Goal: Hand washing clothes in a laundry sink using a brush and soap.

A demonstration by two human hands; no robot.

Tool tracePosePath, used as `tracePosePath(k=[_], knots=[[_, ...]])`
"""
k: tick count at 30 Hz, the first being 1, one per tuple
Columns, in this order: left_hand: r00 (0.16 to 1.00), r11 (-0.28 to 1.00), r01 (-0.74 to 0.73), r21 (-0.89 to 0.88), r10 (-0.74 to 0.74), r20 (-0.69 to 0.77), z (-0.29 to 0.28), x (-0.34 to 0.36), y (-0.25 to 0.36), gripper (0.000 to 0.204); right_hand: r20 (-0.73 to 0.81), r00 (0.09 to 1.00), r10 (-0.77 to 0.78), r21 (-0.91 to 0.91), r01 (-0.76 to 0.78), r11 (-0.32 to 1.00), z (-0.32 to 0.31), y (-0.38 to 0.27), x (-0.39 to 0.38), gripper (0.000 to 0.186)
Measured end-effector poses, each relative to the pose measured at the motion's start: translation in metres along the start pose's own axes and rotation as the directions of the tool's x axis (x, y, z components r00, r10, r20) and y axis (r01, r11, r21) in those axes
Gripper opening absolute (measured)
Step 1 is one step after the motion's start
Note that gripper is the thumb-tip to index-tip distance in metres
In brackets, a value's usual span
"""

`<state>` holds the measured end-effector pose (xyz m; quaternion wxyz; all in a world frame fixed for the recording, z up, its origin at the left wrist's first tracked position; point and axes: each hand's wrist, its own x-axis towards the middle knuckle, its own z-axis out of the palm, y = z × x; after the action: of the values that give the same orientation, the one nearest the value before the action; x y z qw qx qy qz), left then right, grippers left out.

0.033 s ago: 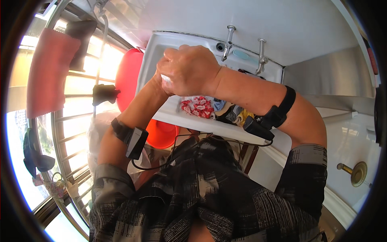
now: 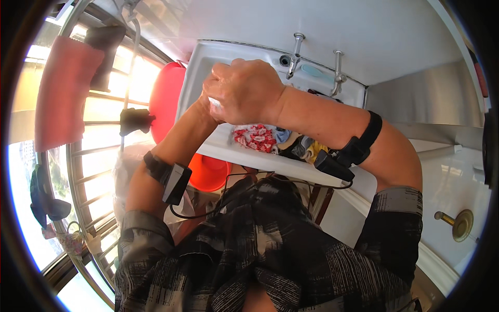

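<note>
I see my two hands meeting over the left part of the white sink (image 2: 221, 148). My right hand (image 2: 247, 91) is curled closed and pressed against my left hand (image 2: 207, 105), which it mostly hides, so I can't tell how the left fingers are set. Between them a white scrap (image 2: 214, 102) peeks out, gripped by the right as far as I can judge; it could be wet cloth or foam, since so little shows. It lies on the left side of my right fist, right beside the left wrist, touching both hands, neither one nearer. Its long axis is hidden from me.

My right forearm comes in from the right, nearly level, elbow bent outward; the left slants up from the lower left. Both hands look raised above the sink.

On my side of the fists, toward my body and a little right, a red-and-white cloth (image 2: 254, 138) lies in the sink, with a light blue cloth (image 2: 283, 136) and a yellow cloth (image 2: 314, 152) farther right.
</note>
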<state>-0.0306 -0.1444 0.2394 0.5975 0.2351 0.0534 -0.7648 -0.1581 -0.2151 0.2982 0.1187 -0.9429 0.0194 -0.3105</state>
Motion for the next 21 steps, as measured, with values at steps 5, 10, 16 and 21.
tracePosePath(k=[5,10,16,21], knots=[[0.999,0.999,0.035,-0.024,-0.036,-0.03,-0.015,0.011,0.004,0.031,0.039,0.999,0.019,-0.019,-0.018,1.0,0.01,0.001,-0.011,0.021],[0.997,0.994,0.08,-0.072,-0.081,-0.008,-0.039,0.014,0.007,0.032,0.017,0.997,0.072,-0.001,-0.072,0.997,0.019,0.007,-0.022,0.023],[0.92,0.983,-0.017,0.182,0.086,-0.383,-0.019,0.014,-0.001,0.031,-0.08,0.953,0.293,0.023,-0.292,0.956,0.027,0.023,-0.053,0.023],[0.625,0.366,0.452,0.813,0.52,-0.582,-0.143,0.011,0.009,0.052,0.197,0.731,0.653,-0.169,-0.631,0.757,0.083,0.051,-0.117,0.029]])
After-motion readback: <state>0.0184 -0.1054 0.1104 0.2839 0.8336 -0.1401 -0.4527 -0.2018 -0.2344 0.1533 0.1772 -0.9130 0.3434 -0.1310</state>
